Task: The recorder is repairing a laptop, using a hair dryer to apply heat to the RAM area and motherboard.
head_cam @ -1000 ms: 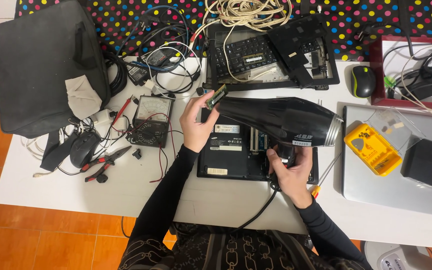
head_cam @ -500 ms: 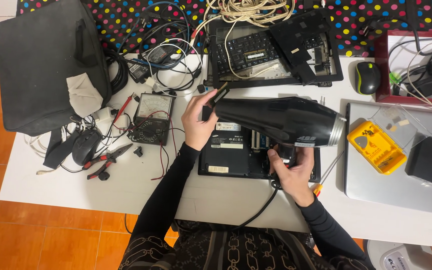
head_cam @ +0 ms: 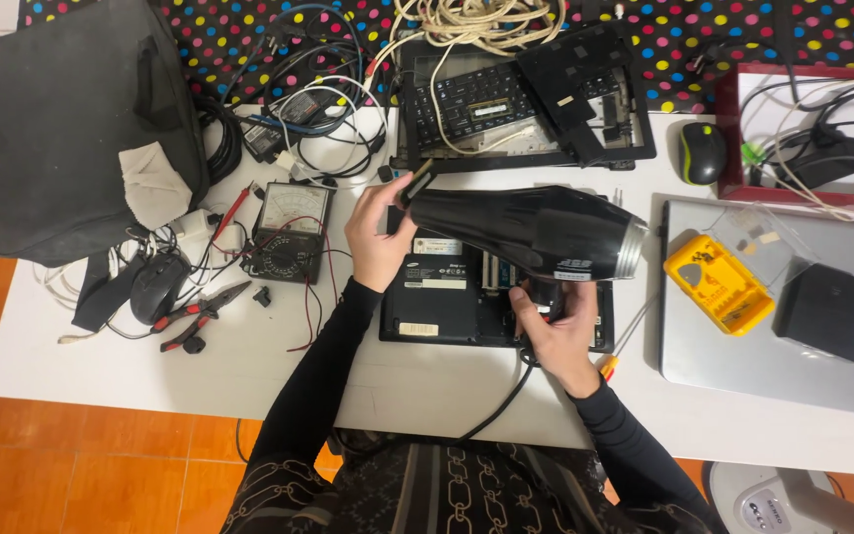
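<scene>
A black hair dryer (head_cam: 531, 229) is held sideways over an upturned small black laptop (head_cam: 447, 297) on the white table (head_cam: 249, 366). My right hand (head_cam: 554, 321) grips the dryer's handle from below. My left hand (head_cam: 380, 237) holds the dryer's nozzle end, where a flat attachment (head_cam: 417, 180) sticks out. The dryer's black cord (head_cam: 506, 396) runs down off the table's near edge. The dryer's silver rear end points right.
A dismantled laptop with keyboard (head_cam: 506, 99) lies behind. An analog multimeter (head_cam: 289, 232), pliers (head_cam: 195, 314), a mouse (head_cam: 155, 287), tangled cables (head_cam: 298, 109) and a black bag (head_cam: 81, 129) are left. A yellow bit case (head_cam: 719, 282), silver laptop (head_cam: 773, 346) and another mouse (head_cam: 702, 153) are right.
Both hands and the hair dryer stay in nearly the same pose; the view shifts slightly. Nothing was picked up or let go.
</scene>
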